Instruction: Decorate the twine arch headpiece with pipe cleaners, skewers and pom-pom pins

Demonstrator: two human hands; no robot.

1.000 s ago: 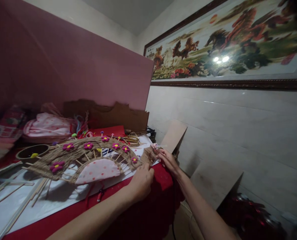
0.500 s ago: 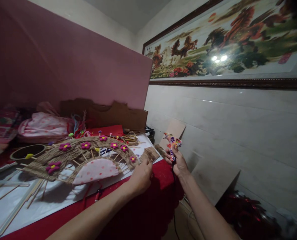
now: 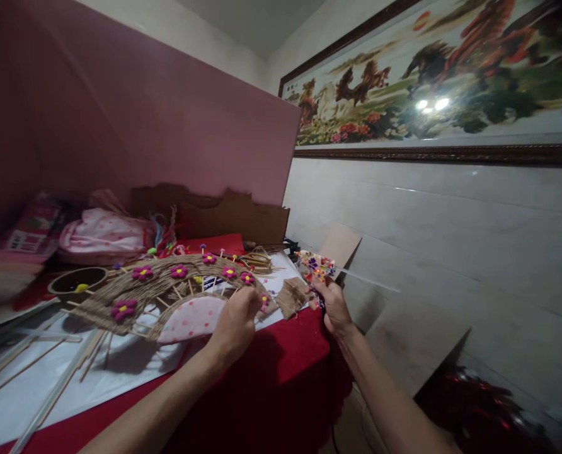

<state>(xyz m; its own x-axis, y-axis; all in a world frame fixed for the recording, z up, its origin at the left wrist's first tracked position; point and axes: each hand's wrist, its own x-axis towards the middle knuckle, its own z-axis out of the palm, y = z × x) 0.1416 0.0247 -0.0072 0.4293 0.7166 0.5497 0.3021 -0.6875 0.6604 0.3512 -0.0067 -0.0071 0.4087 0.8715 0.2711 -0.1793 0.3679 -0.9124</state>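
My right hand [image 3: 335,306] is wrapped around the handle of a glue gun [image 3: 316,265] covered in a colourful pattern. A clear glue stick [image 3: 370,280] juts out from its back end. My left hand [image 3: 236,318] is closed in front of the right part of a twine-wrapped fan [image 3: 162,287]; whatever its fingers hold is hidden. Purple clay flowers [image 3: 123,309] with yellow centres sit along the fan's curved band. Thin sticks join that band to a pink dotted cloth half-round [image 3: 191,320]. Between my hands lies a burlap scrap [image 3: 291,297] at the table edge.
White paper [image 3: 134,369] covers part of the red tablecloth [image 3: 266,372]. At the left are a dark bowl [image 3: 79,282], long clear glue sticks [image 3: 49,397] and dotted pink cloth [image 3: 104,233]. Scissors [image 3: 257,258] lie behind the fan. Boards [image 3: 413,340] lean against the wall at right.
My left hand has moved left, away from the burlap scrap to in front of the fan. The glue gun has turned, showing its glue stick. The view has swung slightly left.
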